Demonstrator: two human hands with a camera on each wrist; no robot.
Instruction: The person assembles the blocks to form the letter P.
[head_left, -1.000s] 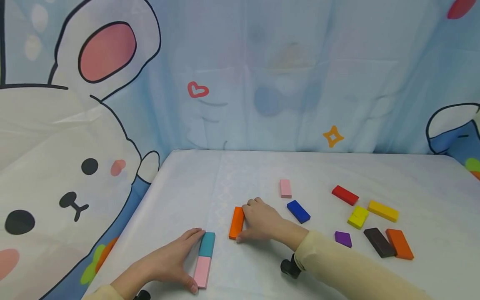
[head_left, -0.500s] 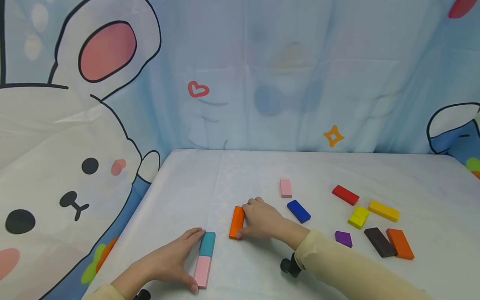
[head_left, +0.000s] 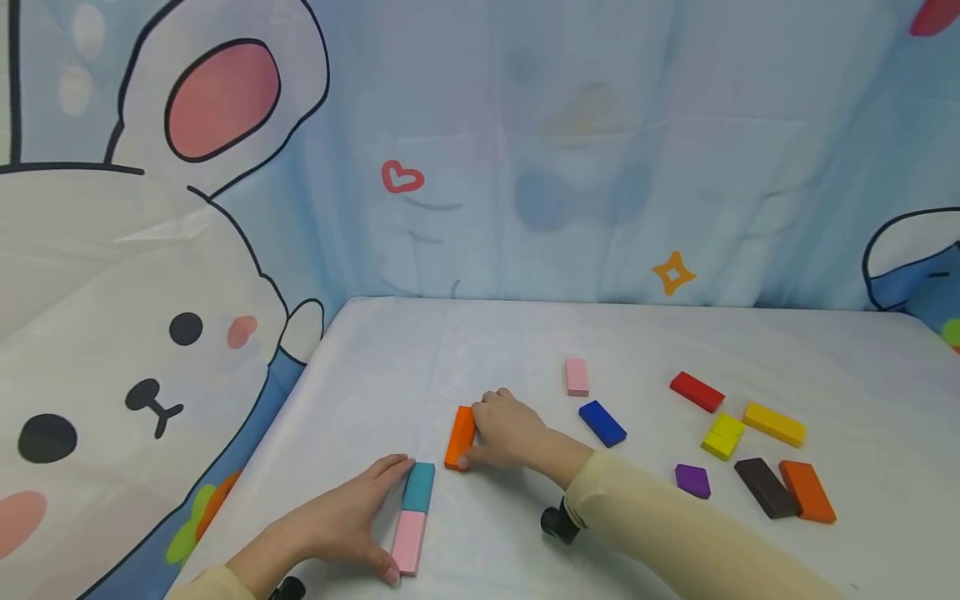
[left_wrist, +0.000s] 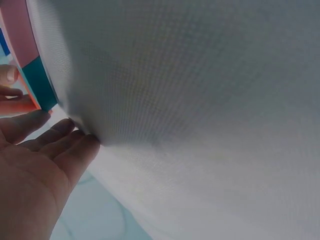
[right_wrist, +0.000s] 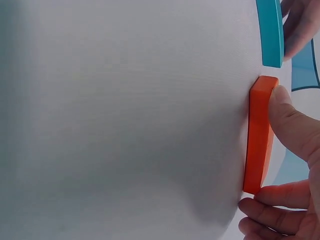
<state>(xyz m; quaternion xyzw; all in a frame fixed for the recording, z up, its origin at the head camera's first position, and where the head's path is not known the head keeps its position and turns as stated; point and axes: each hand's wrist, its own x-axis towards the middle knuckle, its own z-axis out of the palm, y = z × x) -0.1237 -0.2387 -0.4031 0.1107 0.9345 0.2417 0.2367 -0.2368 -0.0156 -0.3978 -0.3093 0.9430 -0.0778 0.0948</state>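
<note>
In the head view, a teal block and a pink block lie end to end in a row. My left hand spans this row, index fingertip at the teal block's far end and thumb at the pink block's near end. Right of the row, my right hand pinches an orange block by its ends between thumb and fingers. The right wrist view shows the orange block against the white surface, a small gap from the teal block.
Beyond my right hand lie a small pink block and a blue block. Farther right are red, long yellow, short yellow, purple, dark brown and another orange block. A printed curtain hangs behind the table.
My right hand has shifted left with the orange block, bringing it closer to the teal and pink row. The left hand stays in place. The head view has turned slightly.
</note>
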